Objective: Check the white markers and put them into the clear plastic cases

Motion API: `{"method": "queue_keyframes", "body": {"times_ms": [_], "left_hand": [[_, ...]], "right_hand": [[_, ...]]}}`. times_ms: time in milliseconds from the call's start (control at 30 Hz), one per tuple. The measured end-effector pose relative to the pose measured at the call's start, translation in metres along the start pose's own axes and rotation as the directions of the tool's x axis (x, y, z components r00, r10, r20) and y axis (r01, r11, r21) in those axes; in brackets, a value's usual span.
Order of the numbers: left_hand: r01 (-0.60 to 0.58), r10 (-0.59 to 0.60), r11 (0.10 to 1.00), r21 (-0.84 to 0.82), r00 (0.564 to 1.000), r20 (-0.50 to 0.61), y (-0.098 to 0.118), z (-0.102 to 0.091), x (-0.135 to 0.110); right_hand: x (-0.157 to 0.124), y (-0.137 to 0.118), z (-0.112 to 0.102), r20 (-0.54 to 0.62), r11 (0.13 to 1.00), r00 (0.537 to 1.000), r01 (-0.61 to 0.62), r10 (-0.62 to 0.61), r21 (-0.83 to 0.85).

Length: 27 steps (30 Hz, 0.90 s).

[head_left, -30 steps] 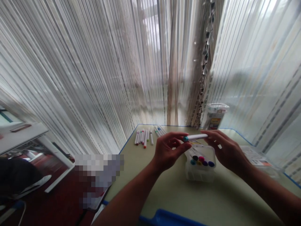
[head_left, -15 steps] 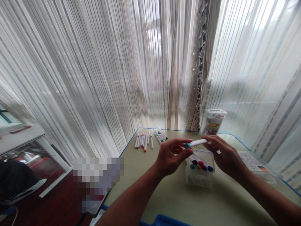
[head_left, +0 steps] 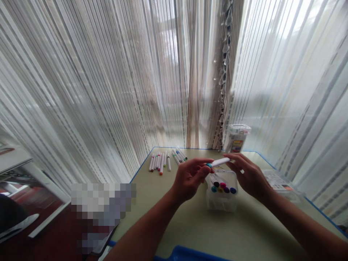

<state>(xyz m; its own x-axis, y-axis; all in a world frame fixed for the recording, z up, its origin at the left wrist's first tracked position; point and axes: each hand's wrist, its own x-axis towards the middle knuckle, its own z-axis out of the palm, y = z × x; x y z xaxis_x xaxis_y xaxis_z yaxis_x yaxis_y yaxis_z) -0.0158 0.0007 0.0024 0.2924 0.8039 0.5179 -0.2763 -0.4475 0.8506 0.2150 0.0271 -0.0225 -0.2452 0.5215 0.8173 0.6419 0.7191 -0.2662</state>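
Note:
A white marker point(head_left: 219, 162) with a teal cap is held nearly level between both hands, above a clear plastic box. My left hand point(head_left: 191, 177) pinches it at the teal cap. At the other end, the fingers of my right hand point(head_left: 248, 174) grip the white barrel. Below them, the translucent box point(head_left: 221, 203) holds several markers whose coloured ends face me: black, pink, teal, yellow, purple and blue. Left of the hands, several white markers point(head_left: 161, 163) lie side by side on the table, with another small group point(head_left: 178, 155) beside them.
The pale green table point(head_left: 152, 203) has a blue edge. A clear container with a label point(head_left: 237, 139) stands at the back, and a clear flat case point(head_left: 284, 185) lies on the right. Curtains point(head_left: 108, 90) hang behind. A blue object point(head_left: 187, 253) is at the near edge.
The whole view has shifted, so things appear further left. Both hands still hold the marker above the box; the left fingers have closed further around its teal cap.

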Motion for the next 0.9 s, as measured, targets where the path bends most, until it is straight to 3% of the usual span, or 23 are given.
{"method": "queue_keyframes", "body": {"times_ms": [400,633,800,900], "left_hand": [[0.023,-0.030,0.991,-0.132,0.998,-0.048,0.000,-0.001,0.004],[0.118,-0.140,0.952,-0.283,0.988,-0.058,-0.006,-0.006,0.007],[0.125,-0.141,0.943,-0.309,0.989,-0.031,-0.004,-0.006,0.006],[0.095,-0.118,0.967,-0.235,0.989,-0.089,-0.005,-0.007,0.007]], "right_hand": [[-0.005,0.007,0.001,0.033,0.999,0.999,-0.025,0.024,0.022],[-0.002,0.002,0.000,0.020,1.000,1.000,-0.013,0.013,0.001],[0.000,0.000,0.001,0.015,1.000,1.000,-0.016,0.015,0.016],[0.002,-0.002,0.001,0.007,0.999,1.000,-0.029,0.029,0.039]]}}
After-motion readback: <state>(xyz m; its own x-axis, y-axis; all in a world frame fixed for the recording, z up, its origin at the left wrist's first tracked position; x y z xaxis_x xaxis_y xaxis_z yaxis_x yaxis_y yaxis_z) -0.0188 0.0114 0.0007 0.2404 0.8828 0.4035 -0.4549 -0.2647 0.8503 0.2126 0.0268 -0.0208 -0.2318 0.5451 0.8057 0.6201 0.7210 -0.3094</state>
